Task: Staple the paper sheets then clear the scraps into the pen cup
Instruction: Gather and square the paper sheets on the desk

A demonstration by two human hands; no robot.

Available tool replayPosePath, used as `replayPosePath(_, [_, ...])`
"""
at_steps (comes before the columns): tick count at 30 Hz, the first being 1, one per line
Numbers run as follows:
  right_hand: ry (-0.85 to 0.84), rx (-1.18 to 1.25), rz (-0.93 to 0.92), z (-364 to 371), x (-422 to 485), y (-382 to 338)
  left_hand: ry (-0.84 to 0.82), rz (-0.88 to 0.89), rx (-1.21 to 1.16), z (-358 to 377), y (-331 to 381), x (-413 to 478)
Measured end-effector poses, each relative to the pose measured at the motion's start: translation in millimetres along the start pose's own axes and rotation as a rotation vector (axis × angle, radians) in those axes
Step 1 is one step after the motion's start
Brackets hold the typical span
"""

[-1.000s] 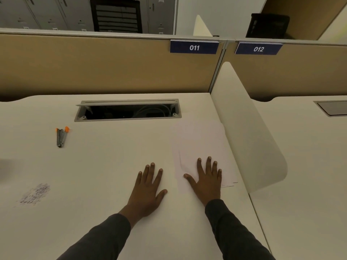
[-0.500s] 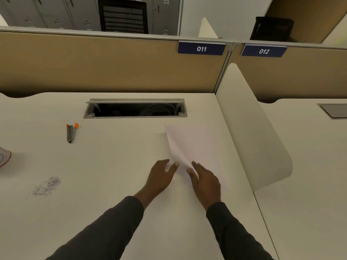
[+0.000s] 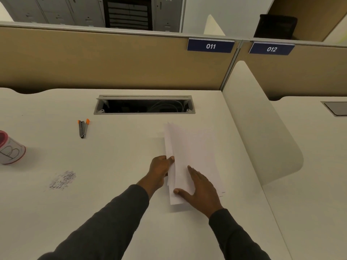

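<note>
White paper sheets [image 3: 193,147] lie on the desk right of centre, their left edge lifted. My left hand [image 3: 159,169] pinches that lifted left edge between thumb and fingers. My right hand [image 3: 201,186] rests flat on the sheets near their lower end, thumb at the bottom left corner. A small grey stapler [image 3: 83,127] with orange tips lies far to the left. A pile of grey scraps [image 3: 62,180] sits at the lower left. The white pen cup [image 3: 11,149] with a red rim stands at the left edge, partly cut off.
An open cable tray [image 3: 144,106] is sunk into the desk behind the sheets. A curved white divider [image 3: 262,132] rises just right of the sheets. A tan partition [image 3: 112,62] with signs 011 and 012 closes the back.
Both hands were flat on the desk; my left hand has since moved right and taken the sheets' left edge, lifting it. The view shifted left, bringing the pen cup into sight.
</note>
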State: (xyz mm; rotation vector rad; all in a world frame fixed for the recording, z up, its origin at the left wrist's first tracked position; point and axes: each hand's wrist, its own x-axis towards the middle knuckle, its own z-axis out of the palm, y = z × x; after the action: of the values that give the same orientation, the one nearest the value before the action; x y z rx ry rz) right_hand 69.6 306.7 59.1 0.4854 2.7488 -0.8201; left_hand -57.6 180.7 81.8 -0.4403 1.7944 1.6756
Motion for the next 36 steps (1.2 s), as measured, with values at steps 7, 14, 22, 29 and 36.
replayPosePath(7, [-0.019, 0.023, 0.009, 3.8, -10.2, -17.2, 0.014, 0.017, 0.053, -9.7, -0.9, -5.8])
replayPosePath(14, [0.095, 0.132, 0.136, 10.1, -13.3, -47.5, -0.019, 0.050, 0.083, -13.8, -6.8, -7.4])
replayPosePath(22, [0.377, 0.183, 0.111, -21.6, -3.1, -42.8, 0.094, 0.059, 0.198, -22.6, -12.7, -0.3])
replayPosePath(29, [0.409, 0.095, -0.169, -23.0, -13.3, -76.7, 0.315, 0.327, 0.414, -38.5, -4.7, -17.7])
replayPosePath(36, [0.194, -0.100, -0.444, 22.9, -31.5, -114.8, 0.127, 0.238, 0.178, -92.2, 1.4, -29.8])
